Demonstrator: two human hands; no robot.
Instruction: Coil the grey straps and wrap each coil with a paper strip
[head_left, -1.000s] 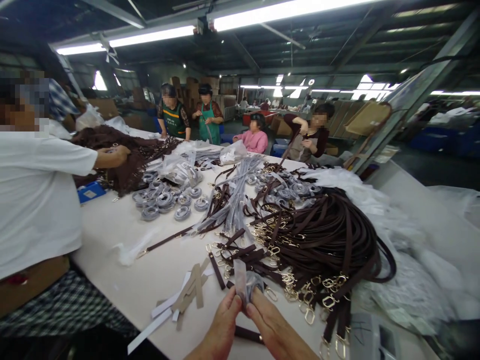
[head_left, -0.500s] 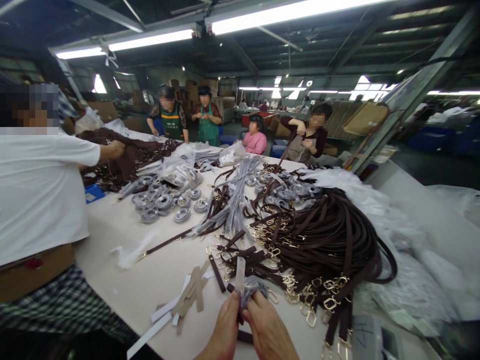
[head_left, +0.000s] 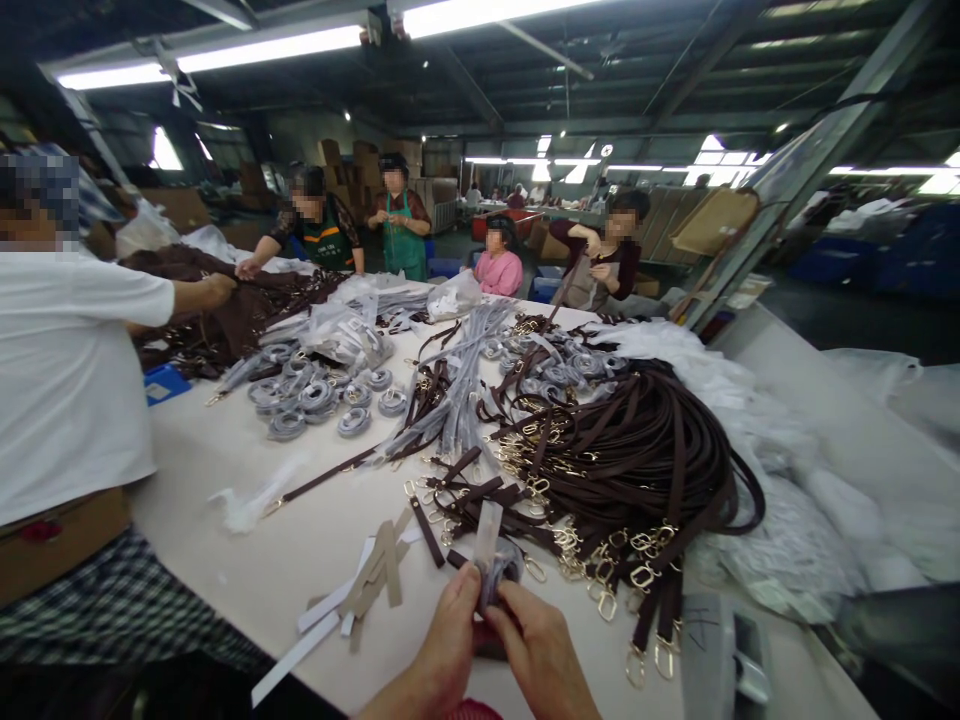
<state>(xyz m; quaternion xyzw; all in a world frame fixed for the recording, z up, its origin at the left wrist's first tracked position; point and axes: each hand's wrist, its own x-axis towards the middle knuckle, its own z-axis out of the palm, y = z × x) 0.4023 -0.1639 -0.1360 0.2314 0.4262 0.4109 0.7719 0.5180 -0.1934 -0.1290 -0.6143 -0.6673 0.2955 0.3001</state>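
Left to right: compact grey coils (head_left: 316, 397) lie grouped and apparently finished; the left hand (head_left: 450, 625) and right hand (head_left: 536, 640), each grip closed, hold a plastic-sleeved roll (head_left: 508, 575) over the near bench, its free end (head_left: 488, 530) upright and its coiling seemingly incomplete; dark straps (head_left: 637, 440) lie heaped and unsleeved, suggesting much remains. The pale bench (head_left: 225, 500) bears a brown pile (head_left: 236, 315), card strips (head_left: 375, 580), sleeved lengths (head_left: 469, 380) and crumpled plastic (head_left: 780, 520). The hall contains tube lamps (head_left: 270, 50), co-workers across the bench, and a slanted metal post (head_left: 817, 190).
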